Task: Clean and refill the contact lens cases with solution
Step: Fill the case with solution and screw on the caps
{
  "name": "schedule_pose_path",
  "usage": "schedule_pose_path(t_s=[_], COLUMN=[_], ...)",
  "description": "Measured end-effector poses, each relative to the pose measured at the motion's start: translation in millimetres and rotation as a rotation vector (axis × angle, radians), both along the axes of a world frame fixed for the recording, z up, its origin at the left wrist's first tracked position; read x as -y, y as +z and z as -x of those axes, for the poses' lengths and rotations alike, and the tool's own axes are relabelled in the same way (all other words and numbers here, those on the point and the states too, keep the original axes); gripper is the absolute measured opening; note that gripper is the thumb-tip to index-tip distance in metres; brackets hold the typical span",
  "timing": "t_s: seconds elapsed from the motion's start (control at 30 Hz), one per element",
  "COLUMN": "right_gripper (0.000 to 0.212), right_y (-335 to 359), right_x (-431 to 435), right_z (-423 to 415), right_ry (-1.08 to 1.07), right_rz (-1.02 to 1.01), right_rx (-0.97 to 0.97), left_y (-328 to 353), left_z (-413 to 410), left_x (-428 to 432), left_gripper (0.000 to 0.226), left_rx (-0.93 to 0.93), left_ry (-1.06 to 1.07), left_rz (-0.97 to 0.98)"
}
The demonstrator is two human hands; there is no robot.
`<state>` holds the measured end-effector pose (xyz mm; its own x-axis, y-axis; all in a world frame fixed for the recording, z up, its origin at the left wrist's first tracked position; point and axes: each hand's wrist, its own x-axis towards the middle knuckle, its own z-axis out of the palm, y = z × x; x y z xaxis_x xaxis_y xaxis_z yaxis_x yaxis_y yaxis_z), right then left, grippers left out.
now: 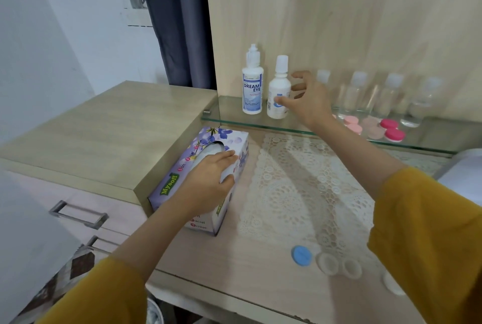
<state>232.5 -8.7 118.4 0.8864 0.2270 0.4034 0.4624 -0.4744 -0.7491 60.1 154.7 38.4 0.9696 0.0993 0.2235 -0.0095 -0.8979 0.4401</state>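
An open white contact lens case (339,266) lies on the table near the front, with a blue cap (301,258) to its left and a white cap (393,286) to its right. Two white solution bottles stand on the glass shelf (234,118): a taller "Dream Eye" bottle (252,88) and a shorter bottle (277,94). My right hand (305,100) is at the shorter bottle, fingers spread, thumb touching its front. My left hand (211,180) rests on top of the purple tissue box (182,175), fingers lying straight beside the slot.
Further right on the shelf stand several clear bottles (391,96), with pink lens cases (392,129) and a beige case (373,128) in front of them. A white lace mat (300,193) covers the table's middle. A raised wooden cabinet (104,128) borders the left.
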Motion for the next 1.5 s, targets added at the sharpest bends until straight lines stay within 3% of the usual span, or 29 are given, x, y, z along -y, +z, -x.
schedule_pose_path(t_s=[0.2,0.53,0.67,0.77,0.9,1.03,1.17,1.3,1.5], right_gripper=[0.058,0.035,0.025,0.015,0.028,0.056,0.053,0.055,0.041], right_y=[-3,-34,-62,-81,-100,-110,-116,-120,-120], right_x=[26,97,124,137,148,155,159,160,161], right_z=[33,117,145,160,174,183,192,195,197], right_ry=[0.013,0.065,0.072,0.040,0.076,0.080,0.036,0.045,0.033], right_rz=[-0.030,0.053,0.156,0.210,0.369,0.423,0.375,0.357,0.321], right_rx=[0.018,0.006,-0.069,-0.077,-0.089,-0.042,-0.030,-0.013,-0.012], left_y=[4,16,6,-12,-32,-41,-46,-48,-39], left_z=[2,18,34,43,52,56,57,56,57], left_x=[4,32,69,92,109,115,120,122,130], left_gripper=[0.045,0.030,0.023,0.022,0.034,0.043,0.034,0.027,0.023], left_rx=[0.025,0.183,0.250,0.138,-0.018,-0.038,0.015,0.034,0.081], left_ry=[0.011,-0.056,-0.144,-0.207,-0.275,-0.291,-0.275,-0.254,-0.238], left_rz=[-0.033,-0.250,-0.152,-0.068,0.029,-0.045,-0.030,0.069,0.261])
